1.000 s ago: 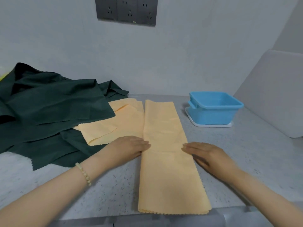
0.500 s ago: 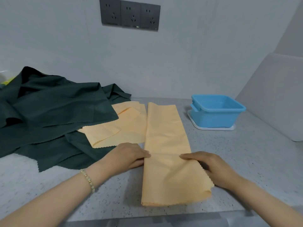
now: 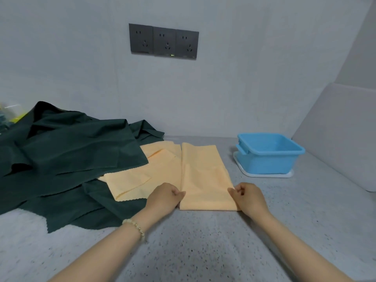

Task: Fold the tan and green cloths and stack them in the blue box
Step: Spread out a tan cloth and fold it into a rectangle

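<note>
Both bare forearms (image 3: 114,247) reach forward, low. Left hand (image 3: 164,197) and right hand (image 3: 249,197) lie level, fingers curled, each pinching one side of the tan cloth (image 3: 203,176).

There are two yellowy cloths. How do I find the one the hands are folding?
Look below the dark wall sockets to the grey counter, left of the blue box. The tan strip lies there, long and narrow, with the left hand and right hand pinching its side edges. The other tan cloth beside it is wider and partly under the green cloths.
</note>
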Tool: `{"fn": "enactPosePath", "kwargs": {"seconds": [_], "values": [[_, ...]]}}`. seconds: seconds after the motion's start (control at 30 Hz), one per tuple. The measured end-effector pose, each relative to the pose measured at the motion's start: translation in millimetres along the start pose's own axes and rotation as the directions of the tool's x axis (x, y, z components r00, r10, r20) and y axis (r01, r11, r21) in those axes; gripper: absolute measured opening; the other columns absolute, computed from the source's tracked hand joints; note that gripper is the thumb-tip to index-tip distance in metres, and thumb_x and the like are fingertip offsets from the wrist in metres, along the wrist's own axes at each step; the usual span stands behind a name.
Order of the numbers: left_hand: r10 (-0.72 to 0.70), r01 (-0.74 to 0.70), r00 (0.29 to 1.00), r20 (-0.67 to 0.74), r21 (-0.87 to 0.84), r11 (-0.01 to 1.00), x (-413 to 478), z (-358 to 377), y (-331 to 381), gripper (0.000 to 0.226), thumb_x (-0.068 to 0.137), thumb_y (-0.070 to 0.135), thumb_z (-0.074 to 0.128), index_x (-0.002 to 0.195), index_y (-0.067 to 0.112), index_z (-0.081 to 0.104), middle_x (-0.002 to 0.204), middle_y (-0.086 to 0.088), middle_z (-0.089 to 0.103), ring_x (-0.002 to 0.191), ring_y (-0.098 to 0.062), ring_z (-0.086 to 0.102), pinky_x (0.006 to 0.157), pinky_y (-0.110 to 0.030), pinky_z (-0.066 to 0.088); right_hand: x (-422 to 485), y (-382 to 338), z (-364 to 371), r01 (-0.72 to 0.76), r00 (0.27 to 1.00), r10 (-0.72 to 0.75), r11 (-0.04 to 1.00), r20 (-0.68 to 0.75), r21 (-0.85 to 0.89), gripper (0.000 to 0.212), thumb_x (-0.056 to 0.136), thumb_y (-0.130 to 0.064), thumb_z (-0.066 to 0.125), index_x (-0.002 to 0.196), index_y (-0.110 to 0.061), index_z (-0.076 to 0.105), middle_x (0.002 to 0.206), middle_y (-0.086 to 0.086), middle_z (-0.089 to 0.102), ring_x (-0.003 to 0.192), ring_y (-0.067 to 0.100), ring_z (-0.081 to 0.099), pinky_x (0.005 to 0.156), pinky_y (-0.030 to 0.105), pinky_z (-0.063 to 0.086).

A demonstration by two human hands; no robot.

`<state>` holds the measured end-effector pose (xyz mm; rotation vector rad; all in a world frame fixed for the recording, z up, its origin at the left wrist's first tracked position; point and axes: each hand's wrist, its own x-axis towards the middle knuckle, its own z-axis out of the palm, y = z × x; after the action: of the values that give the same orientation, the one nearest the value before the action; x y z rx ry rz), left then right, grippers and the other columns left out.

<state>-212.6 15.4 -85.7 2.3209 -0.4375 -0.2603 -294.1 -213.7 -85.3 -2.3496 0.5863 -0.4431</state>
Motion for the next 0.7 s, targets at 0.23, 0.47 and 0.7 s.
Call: {"fn": "enactPosePath", "kwargs": {"seconds": [0.23,0.47,0.7], "values": [[-0.040,0.041,0.999,-0.022,0.074,0.996,-6,4,1,0.035,0.094,0.038,0.051,0.068,0.016,0.059,0.071,0.000,0.062,0.064,-0.012,0.052,0.062,-0.025,0.038,-4,-2,6,0.110,0.992,-0.124,0.956,-0.035,-0.273,0.026,0.096,-0.028,0.049,0.081,-0.010,0.059,0.065,-0.001,0.056,0.063,0.018,0.054,0.058,0.031,0.040],[-0.049,0.050,0.999,-0.010,0.083,0.995,-4,2,3,0.027,0.092,0.033,0.052,0.071,0.017,0.058,0.066,0.007,0.057,0.066,-0.011,0.052,0.062,-0.023,0.038,-1,2,13,0.126,0.987,-0.154,0.920,-0.048,-0.370,0.019,0.096,-0.031,0.049,0.086,-0.015,0.050,0.068,-0.003,0.055,0.063,0.016,0.053,0.052,0.028,0.035],[0.409,-0.206,0.873,-0.265,0.561,0.802,-11,13,19,0.031,0.100,0.041,0.036,0.122,0.020,0.043,0.113,0.004,0.051,0.102,-0.013,0.050,0.080,-0.025,0.038,-6,-9,12,0.289,0.908,-0.373,0.887,-0.190,-0.361,0.019,0.096,-0.030,0.049,0.104,-0.015,0.056,0.100,-0.001,0.059,0.085,0.019,0.056,0.069,0.033,0.045]]}}
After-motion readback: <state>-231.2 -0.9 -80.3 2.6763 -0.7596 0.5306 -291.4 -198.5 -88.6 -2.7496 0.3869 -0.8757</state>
